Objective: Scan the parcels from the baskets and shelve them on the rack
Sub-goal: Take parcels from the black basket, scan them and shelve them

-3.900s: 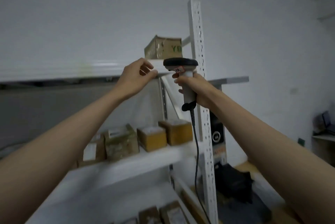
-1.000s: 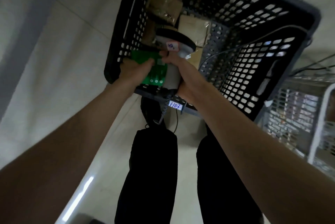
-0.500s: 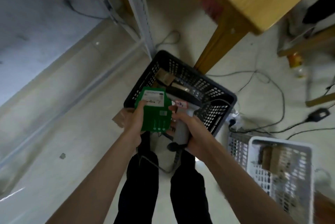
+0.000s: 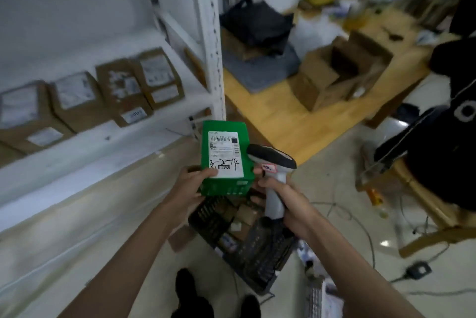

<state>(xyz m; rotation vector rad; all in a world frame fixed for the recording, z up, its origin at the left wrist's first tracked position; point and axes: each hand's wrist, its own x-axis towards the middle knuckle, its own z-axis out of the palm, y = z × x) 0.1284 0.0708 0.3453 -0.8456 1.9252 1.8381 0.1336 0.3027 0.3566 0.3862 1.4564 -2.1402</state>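
My left hand (image 4: 189,183) grips a green parcel (image 4: 223,178) by its lower left corner, with the white shipping label facing up. Handwritten figures run across the label's bottom. My right hand (image 4: 286,204) holds the grey handheld scanner (image 4: 273,163) by its handle, its dark head right beside the parcel's right edge. Below both hands stands the black basket (image 4: 247,248) on the floor, with brown parcels inside. The white rack (image 4: 211,34) rises at the upper left, and several brown parcels (image 4: 121,88) sit in a row on its shelf.
A wooden table (image 4: 304,116) at the upper right carries an open cardboard box (image 4: 342,70) and a black bag (image 4: 257,24). A chair with dark clothing (image 4: 443,137) stands at the right. Cables (image 4: 360,219) trail over the tiled floor. A white basket (image 4: 316,297) shows at the bottom edge.
My view has swung up from the floor and basket toward the rack and table. The green parcel has risen out of the basket, held higher in front of the shelf, with the scanner beside it.
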